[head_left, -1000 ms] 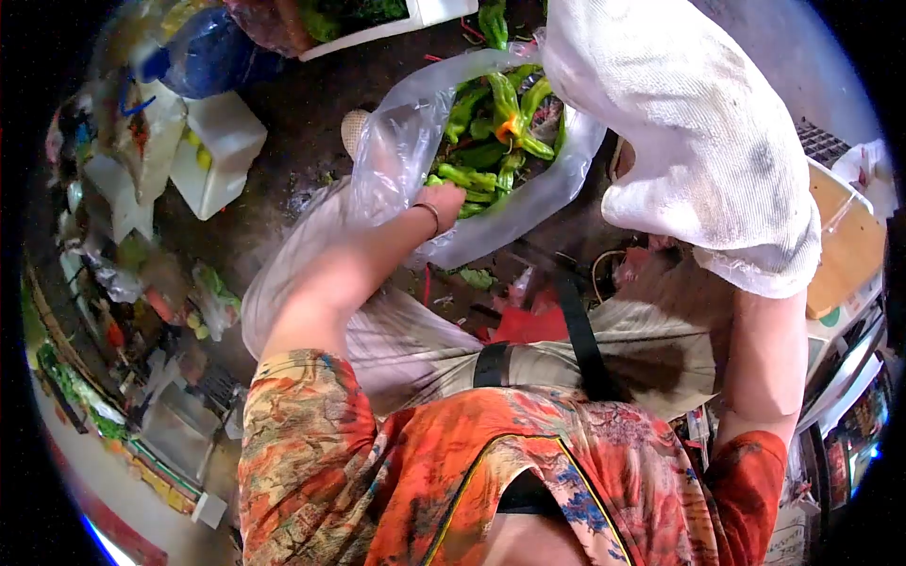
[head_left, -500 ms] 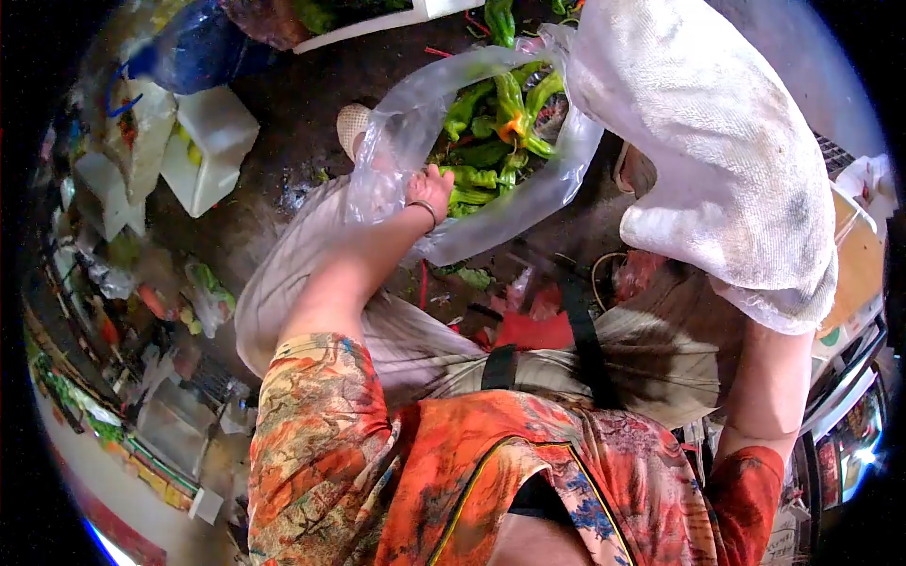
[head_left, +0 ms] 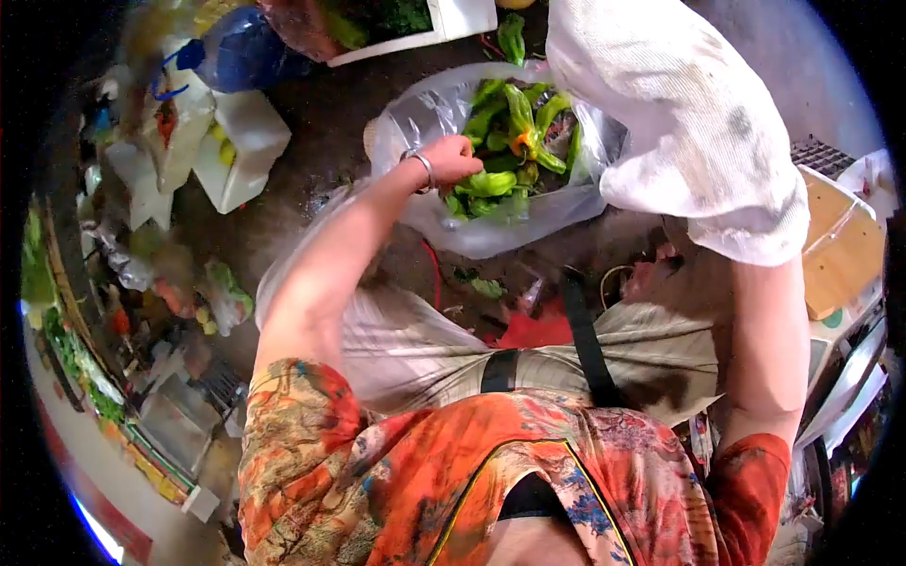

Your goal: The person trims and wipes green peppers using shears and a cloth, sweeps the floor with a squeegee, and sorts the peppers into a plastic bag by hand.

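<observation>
Several green peppers, one with an orange patch, lie in an open clear plastic bag on the floor between my legs. My left hand, with a bracelet at the wrist, is over the bag's left side. Its fingers are curled down by the peppers, and anything inside them is hidden. A stained white cloth or sack hangs from my right arm and covers my right hand completely. Its lower edge meets the right side of the bag. A further green pepper lies on the floor beyond the bag.
A white foam box of greens stands at the far edge, near a blue plastic bag. Broken white foam boxes are at left. To the right is a cardboard box. Red scraps lie between my legs.
My left hand has moved up and right from the bag's near left edge, over the peppers. The white cloth has shifted a little left and up. The whole view has also shifted slightly.
</observation>
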A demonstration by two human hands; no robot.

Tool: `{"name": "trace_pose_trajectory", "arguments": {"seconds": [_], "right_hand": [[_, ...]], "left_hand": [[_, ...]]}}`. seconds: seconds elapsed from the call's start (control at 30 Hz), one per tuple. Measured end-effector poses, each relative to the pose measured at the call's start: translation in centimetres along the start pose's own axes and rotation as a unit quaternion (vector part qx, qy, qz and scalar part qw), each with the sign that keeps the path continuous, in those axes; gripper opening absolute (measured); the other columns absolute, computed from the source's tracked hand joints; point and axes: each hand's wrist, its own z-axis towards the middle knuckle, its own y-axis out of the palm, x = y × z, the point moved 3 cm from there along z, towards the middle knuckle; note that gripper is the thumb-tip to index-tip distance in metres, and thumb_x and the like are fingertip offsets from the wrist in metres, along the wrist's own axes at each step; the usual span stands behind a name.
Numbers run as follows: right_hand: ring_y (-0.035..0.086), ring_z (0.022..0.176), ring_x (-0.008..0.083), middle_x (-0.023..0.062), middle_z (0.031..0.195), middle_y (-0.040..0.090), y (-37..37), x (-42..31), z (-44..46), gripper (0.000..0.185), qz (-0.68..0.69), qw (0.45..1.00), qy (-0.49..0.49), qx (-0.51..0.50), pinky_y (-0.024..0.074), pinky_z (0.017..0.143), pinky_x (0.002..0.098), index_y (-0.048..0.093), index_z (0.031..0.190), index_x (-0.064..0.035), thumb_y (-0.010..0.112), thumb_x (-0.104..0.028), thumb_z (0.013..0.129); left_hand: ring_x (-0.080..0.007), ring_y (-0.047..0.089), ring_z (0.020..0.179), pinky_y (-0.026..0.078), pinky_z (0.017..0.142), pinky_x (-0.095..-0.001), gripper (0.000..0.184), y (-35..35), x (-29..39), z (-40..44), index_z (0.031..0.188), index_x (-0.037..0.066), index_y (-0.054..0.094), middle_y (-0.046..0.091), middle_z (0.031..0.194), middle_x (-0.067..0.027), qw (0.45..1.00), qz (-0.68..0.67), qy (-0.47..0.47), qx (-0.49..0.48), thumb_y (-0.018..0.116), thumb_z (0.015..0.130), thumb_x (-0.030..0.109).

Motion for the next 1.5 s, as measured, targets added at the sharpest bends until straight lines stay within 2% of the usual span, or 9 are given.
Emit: {"name": "trace_pose_trajectory", "arguments": {"seconds": [0.3, 0.47, 0.6, 0.63, 0.73, 0.93, 1.17, 1.33, 1.5], "right_hand": [[0.053, 0.116, 0.0245, 0.0121, 0.124, 0.056, 0.0, 1.6, -0.3, 0.052, 0.028, 0.998, 0.016, 0.061, 0.0396, 0.100, 0.0308, 0.051, 0.127, -0.0035, 0.062, -0.009, 0.077], [0.052, 0.117, 0.0238, 0.0120, 0.125, 0.056, 2.7, 3.0, -0.1, 0.051, 0.189, 0.975, 0.061, 0.099, 0.0398, 0.100, 0.0302, 0.050, 0.129, -0.0033, 0.061, -0.009, 0.079], [0.059, 0.098, 0.0204, 0.0087, 0.113, 0.059, 3.8, 0.3, 1.4, 0.051, 0.667, 0.702, 0.234, 0.090, 0.0461, 0.086, 0.0277, 0.047, 0.132, -0.0040, 0.055, -0.004, 0.082], [0.058, 0.093, 0.0181, 0.0074, 0.111, 0.059, 2.8, -0.4, 1.5, 0.052, 0.487, 0.852, 0.158, 0.109, 0.0463, 0.083, 0.0268, 0.045, 0.133, -0.0041, 0.055, -0.004, 0.082], [0.058, 0.089, 0.0188, 0.0093, 0.108, 0.059, 1.7, -0.4, 2.2, 0.059, 0.145, 0.986, 0.057, 0.065, 0.0469, 0.079, 0.0258, 0.040, 0.135, -0.0029, 0.057, -0.002, 0.079], [0.057, 0.102, 0.0374, 0.0222, 0.114, 0.056, 1.0, -0.1, 3.4, 0.064, 0.068, 0.985, 0.012, 0.157, 0.0461, 0.088, 0.0363, 0.039, 0.133, -0.0001, 0.055, -0.002, 0.072], [0.048, 0.117, 0.0373, 0.0200, 0.133, 0.044, 0.3, -2.7, 3.7, 0.073, 0.050, 0.994, 0.058, 0.082, 0.0417, 0.097, 0.0395, 0.036, 0.135, -0.0016, 0.058, -0.008, 0.066], [0.054, 0.107, 0.0362, 0.0192, 0.113, 0.056, 2.7, -0.3, 3.8, 0.061, 0.059, 0.988, -0.057, 0.130, 0.0432, 0.095, 0.0399, 0.043, 0.129, 0.0009, 0.056, -0.003, 0.070], [0.058, 0.095, 0.0343, 0.0167, 0.099, 0.061, 1.4, -0.9, 3.5, 0.054, 0.114, 0.982, -0.063, 0.140, 0.0456, 0.090, 0.0404, 0.048, 0.126, 0.0017, 0.058, -0.004, 0.073]], "left_hand": [[-0.0057, 0.041, 0.039, 0.032, 0.035, -0.0184, 0.029, -7.8, 7.4, -14.4, 0.108, 0.005, 0.060, 0.057, 0.065, -0.0031, 0.921, -0.349, 0.161, 0.059, 0.049, 0.091, 0.025], [-0.0064, 0.030, 0.027, 0.027, 0.030, -0.0170, 0.035, -8.1, 9.2, -17.6, 0.112, 0.004, 0.057, 0.055, 0.056, -0.0086, 0.770, -0.623, 0.137, 0.014, 0.042, 0.093, 0.029], [-0.0067, 0.029, 0.027, 0.025, 0.031, -0.0196, 0.033, -8.2, 9.9, -16.5, 0.103, 0.002, 0.058, 0.053, 0.055, -0.0073, 0.750, -0.617, 0.225, -0.074, 0.042, 0.094, 0.030], [-0.0066, 0.029, 0.028, 0.025, 0.032, -0.0212, 0.037, -8.3, 10.1, -16.6, 0.102, 0.002, 0.058, 0.052, 0.054, -0.0068, 0.746, -0.630, 0.205, -0.057, 0.042, 0.095, 0.035], [-0.0062, 0.033, 0.031, 0.027, 0.037, -0.0216, 0.043, -8.6, 11.2, -17.2, 0.101, 0.002, 0.059, 0.051, 0.055, -0.0057, 0.713, -0.665, 0.221, 0.000, 0.042, 0.096, 0.041], [-0.0144, 0.053, 0.068, 0.040, 0.065, -0.0317, 0.033, -7.4, 12.6, -16.8, 0.112, 0.010, 0.057, 0.062, 0.093, -0.0062, 0.645, -0.616, 0.451, -0.039, 0.055, 0.091, 0.035], [-0.0256, 0.051, 0.111, 0.038, 0.096, -0.0462, 0.043, -7.3, 13.3, -15.8, 0.121, 0.011, 0.050, 0.057, 0.117, -0.0075, 0.609, -0.700, 0.366, 0.067, 0.062, 0.087, 0.035], [-0.0295, 0.052, 0.114, 0.037, 0.100, -0.0509, 0.045, -8.9, 12.9, -17.0, 0.119, 0.010, 0.050, 0.059, 0.116, -0.0092, 0.582, -0.698, 0.409, 0.087, 0.060, 0.088, 0.039], [-0.0282, 0.066, 0.078, 0.055, 0.074, -0.0414, 0.036, -8.3, 13.2, -17.7, 0.113, 0.008, 0.050, 0.063, 0.092, -0.0100, 0.671, -0.609, 0.391, 0.162, 0.062, 0.088, 0.030]]}}
